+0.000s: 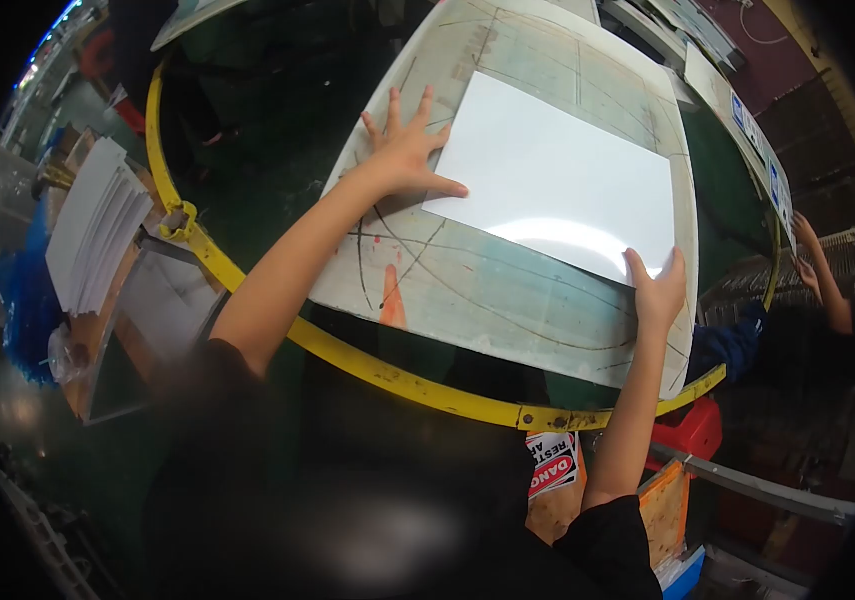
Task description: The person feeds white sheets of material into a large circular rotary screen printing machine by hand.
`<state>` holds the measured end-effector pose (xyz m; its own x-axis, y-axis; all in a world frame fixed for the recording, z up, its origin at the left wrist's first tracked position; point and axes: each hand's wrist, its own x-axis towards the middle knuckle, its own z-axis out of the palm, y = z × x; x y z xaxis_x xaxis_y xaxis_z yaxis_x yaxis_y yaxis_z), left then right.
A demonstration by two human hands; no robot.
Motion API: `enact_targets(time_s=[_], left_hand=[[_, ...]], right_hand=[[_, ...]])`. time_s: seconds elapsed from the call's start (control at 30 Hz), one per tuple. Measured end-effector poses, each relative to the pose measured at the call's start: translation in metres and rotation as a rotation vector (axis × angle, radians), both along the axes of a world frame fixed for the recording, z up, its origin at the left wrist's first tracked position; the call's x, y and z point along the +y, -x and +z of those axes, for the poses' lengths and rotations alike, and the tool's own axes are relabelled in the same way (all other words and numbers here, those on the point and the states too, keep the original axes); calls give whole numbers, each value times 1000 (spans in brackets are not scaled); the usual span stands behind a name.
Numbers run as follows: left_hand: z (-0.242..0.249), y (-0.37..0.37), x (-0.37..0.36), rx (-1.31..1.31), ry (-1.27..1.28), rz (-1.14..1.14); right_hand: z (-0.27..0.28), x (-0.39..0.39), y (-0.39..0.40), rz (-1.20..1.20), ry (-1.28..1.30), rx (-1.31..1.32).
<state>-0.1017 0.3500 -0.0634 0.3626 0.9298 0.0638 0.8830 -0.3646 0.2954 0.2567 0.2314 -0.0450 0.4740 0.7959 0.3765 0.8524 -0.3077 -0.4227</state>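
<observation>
A glossy white sheet lies on a worn, pale board marked with dark curved lines. My left hand is spread at the sheet's left edge, its thumb touching the lower left corner. At the lower right corner is my right hand, thumb and fingers apart around that corner and touching the edge. Light reflects in a bright arc near the sheet's lower edge.
A yellow curved rail runs between my body and the board. Stacked white sheets stand at the left. At the right, another person's hands touch a board with blue labels. A danger sign and a red object sit below.
</observation>
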Motion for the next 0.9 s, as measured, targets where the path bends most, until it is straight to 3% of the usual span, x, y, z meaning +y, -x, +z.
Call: enact_targets(time_s=[0.43,0.9], left_hand=[[16,-13,-11,107,56,136],[15,-14,-10,146,74,101]], right_hand=[[4,0,8,-42,88,45],[-4,-3,3,-19,101,74]])
